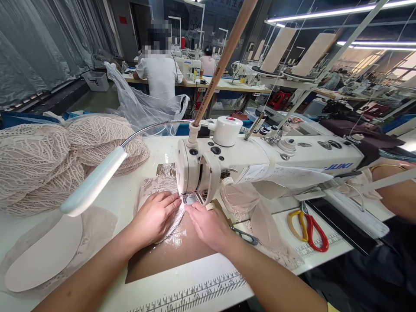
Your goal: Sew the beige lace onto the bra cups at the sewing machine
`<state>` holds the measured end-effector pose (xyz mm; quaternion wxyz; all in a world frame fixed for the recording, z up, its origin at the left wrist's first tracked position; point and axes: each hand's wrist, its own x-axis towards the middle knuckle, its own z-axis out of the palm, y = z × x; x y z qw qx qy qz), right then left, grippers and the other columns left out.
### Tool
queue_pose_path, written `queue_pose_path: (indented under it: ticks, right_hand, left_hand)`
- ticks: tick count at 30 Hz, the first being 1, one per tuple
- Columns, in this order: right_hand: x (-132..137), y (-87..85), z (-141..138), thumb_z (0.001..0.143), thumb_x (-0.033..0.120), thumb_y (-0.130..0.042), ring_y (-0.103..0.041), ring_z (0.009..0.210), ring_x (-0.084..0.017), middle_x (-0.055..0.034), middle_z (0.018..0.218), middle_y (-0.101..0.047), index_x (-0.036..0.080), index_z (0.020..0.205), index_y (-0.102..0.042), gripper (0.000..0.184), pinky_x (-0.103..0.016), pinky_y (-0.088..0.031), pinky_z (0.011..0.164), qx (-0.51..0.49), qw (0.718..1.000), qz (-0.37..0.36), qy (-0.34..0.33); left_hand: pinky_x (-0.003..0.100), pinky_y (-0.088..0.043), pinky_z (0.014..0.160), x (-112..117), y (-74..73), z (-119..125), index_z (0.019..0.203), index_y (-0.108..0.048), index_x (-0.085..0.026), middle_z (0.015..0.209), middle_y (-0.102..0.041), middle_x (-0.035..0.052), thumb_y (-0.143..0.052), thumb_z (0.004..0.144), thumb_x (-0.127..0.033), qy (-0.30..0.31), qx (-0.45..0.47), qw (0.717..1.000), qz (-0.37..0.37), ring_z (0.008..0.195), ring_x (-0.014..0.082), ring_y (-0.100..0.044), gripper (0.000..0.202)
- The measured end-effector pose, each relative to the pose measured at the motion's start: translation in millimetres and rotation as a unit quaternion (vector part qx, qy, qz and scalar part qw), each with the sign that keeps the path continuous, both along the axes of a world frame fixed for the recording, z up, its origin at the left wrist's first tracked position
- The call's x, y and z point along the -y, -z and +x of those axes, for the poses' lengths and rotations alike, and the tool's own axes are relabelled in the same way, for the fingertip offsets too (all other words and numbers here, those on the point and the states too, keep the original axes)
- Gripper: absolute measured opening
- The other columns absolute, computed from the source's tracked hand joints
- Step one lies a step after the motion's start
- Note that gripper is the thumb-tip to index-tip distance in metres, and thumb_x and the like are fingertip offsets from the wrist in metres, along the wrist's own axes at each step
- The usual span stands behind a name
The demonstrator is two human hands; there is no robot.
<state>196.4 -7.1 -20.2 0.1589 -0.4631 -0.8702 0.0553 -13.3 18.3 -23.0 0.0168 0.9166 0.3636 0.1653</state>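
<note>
A pale lace fabric piece (175, 225) lies under the needle end of a white JUKI sewing machine (250, 156). My left hand (159, 216) rests flat on the lace, its fingers stretched toward the presser foot. Close to the foot, on the right, my right hand (208, 224) has its fingertips pressed together at the fabric's edge; the fingers partly hide what they pinch. More lace (159, 185) spreads behind my left hand. A shiny brown plate (156, 262) covers the table beneath both hands.
Bundled lace (39, 160) and a beige pad (48, 255) lie left, under a gooseneck lamp (94, 182). Lace cups (242, 201), dark-handled snips (245, 236) and red-and-yellow-handled scissors (308, 229) lie right. A printed ruler (195, 297) runs along the front edge. Co-workers sit beyond.
</note>
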Motion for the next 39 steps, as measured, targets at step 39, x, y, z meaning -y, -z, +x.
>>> queue_pose_path:
  ticks: [39]
  right_hand:
    - [6, -4.2, 3, 0.086, 0.009, -0.046, -0.050, 0.079, -0.018, -0.0046, 0.087, -0.060, 0.018, 0.101, -0.064, 0.025, -0.029, -0.033, 0.065, 0.041, 0.999, -0.002, -0.031]
  left_hand:
    - [0.045, -0.046, 0.093, 12, -13.5, 2, 0.120, -0.063, -0.017, 0.124, -0.064, 0.0077, -0.044, 0.096, -0.025, 0.052, -0.009, 0.997, -0.058, 0.110, 0.0269, -0.053, 0.031]
